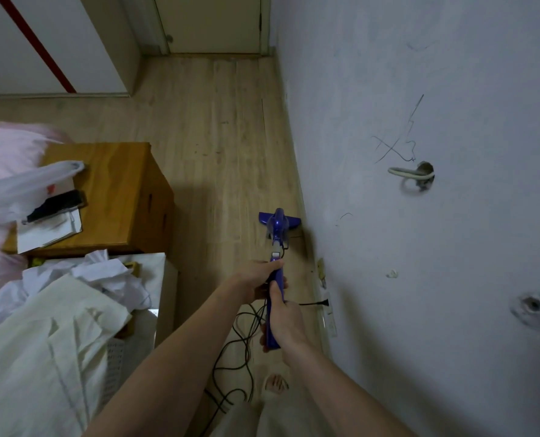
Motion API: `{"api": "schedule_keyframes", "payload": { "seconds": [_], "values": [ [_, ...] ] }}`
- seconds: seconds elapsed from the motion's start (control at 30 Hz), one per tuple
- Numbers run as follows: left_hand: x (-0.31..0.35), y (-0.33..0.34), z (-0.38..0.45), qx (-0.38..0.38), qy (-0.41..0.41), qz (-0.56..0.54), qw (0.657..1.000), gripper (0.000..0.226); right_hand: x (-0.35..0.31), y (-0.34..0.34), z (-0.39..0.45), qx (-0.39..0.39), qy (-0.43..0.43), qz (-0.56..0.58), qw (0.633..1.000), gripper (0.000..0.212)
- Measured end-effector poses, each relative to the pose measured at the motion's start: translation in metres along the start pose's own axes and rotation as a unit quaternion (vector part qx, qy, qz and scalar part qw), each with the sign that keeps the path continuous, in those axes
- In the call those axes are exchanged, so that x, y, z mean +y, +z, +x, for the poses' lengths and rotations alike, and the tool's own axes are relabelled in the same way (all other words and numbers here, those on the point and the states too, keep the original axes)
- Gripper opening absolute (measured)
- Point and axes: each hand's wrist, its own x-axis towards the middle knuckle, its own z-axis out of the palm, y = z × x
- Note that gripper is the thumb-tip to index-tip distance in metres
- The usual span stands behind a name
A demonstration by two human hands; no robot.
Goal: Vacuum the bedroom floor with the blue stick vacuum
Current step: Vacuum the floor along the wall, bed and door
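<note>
- Left hand [256, 280] grips the blue vacuum [275, 279] high on its handle
- Right hand [286, 323] grips lower, nearer
- Vacuum's head [279, 219] sits against the right wall [420, 89], black cord [237, 348] trailing near

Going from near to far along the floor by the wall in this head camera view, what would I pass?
Bare foot → tangled black cord → right hand → left hand, both gripping the blue stick vacuum → vacuum head → bare wooden floor → closed door.
</note>
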Motion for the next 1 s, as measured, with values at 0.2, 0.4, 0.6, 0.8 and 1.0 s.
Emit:
{"api": "schedule_keyframes", "payload": {
  "seconds": [0.2, 0.4, 0.6, 0.8, 1.0],
  "values": [
    [-0.011, -0.005, -0.036, 0.005, -0.007, 0.001, 1.0, 0.029, 0.006, 0.002, -0.037, -0.013, -0.002, -0.009, 1.0, 0.054],
    [-0.053, -0.02, -0.082, -0.01, -0.008, 0.009, 1.0, 0.028, 0.047, 0.016, -0.075, -0.038, -0.011, -0.001, 0.999, 0.057],
    [-0.096, -0.01, -0.119, -0.053, -0.013, -0.007, 0.998, 0.03, 0.078, -0.004, -0.134, -0.042, 0.017, -0.02, 0.999, 0.055],
    [-0.117, 0.011, -0.122, -0.105, -0.042, -0.022, 0.993, 0.038, 0.094, -0.037, -0.155, -0.021, 0.009, -0.094, 0.995, 0.053],
    [-0.101, 0.023, -0.109, -0.092, -0.033, -0.022, 0.995, 0.037, 0.083, -0.051, -0.139, -0.031, -0.023, -0.119, 0.992, 0.042]
  ]
}}
